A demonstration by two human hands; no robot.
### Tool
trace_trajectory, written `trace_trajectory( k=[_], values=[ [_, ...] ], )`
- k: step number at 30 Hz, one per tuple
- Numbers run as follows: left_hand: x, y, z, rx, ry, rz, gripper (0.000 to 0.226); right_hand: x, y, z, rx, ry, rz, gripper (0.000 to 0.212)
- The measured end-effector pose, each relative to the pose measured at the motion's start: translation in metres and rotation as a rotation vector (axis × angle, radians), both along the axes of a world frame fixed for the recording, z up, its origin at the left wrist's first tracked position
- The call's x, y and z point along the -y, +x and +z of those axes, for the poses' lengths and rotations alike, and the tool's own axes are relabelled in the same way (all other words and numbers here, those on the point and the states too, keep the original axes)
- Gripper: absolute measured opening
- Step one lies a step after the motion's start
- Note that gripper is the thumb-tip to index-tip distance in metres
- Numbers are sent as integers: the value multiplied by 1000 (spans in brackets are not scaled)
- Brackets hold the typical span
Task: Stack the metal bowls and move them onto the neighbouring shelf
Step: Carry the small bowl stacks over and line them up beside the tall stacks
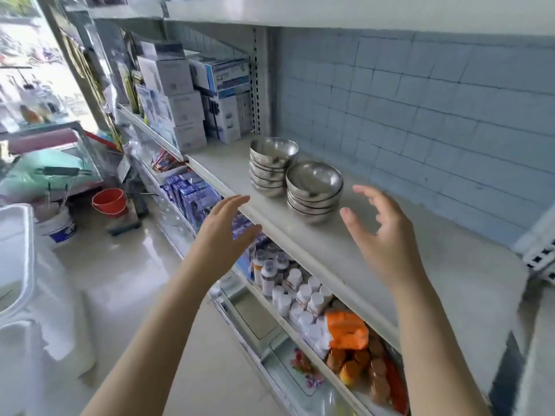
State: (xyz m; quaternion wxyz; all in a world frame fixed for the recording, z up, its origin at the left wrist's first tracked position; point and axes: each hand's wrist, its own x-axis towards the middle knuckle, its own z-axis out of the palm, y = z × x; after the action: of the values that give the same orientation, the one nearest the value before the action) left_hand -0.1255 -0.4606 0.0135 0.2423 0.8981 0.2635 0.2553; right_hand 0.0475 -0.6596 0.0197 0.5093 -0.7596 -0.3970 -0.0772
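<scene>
Two stacks of shiny metal bowls stand side by side on a pale shelf. The far stack is taller and sits further back on the left. The near stack is lower and wider, touching or almost touching it. My left hand hovers in front of the shelf edge, left of the near stack, fingers apart and holding nothing. My right hand is raised over the shelf to the right of the near stack, fingers spread and curled, holding nothing. Neither hand touches a bowl.
The neighbouring shelf section to the left holds stacked white and blue boxes. The shelf below carries white bottles, blue packets and an orange bag. A red bucket and a white pail stand on the floor.
</scene>
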Motion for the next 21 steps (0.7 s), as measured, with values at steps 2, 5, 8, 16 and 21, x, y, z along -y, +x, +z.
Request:
trace_trajectory(
  k=[2, 5, 8, 16, 21],
  values=[
    [-37, 15, -2, 13, -41, 12, 66, -38, 13, 6, 9, -22, 19, 38],
    [-84, 42, -10, 7, -177, -4, 79, -79, 28, 13, -9, -39, 8, 37],
    [-133, 81, -27, -13, -294, -90, 101, -112, 40, 14, -53, -2, -27, 34],
    [-226, 187, -84, 32, -562, -481, 142, -182, 40, 8, -52, 97, -327, 34],
    [-265, 206, -91, 10, -583, -727, 132, -229, 25, 5, -70, 220, -400, 34]
  ],
)
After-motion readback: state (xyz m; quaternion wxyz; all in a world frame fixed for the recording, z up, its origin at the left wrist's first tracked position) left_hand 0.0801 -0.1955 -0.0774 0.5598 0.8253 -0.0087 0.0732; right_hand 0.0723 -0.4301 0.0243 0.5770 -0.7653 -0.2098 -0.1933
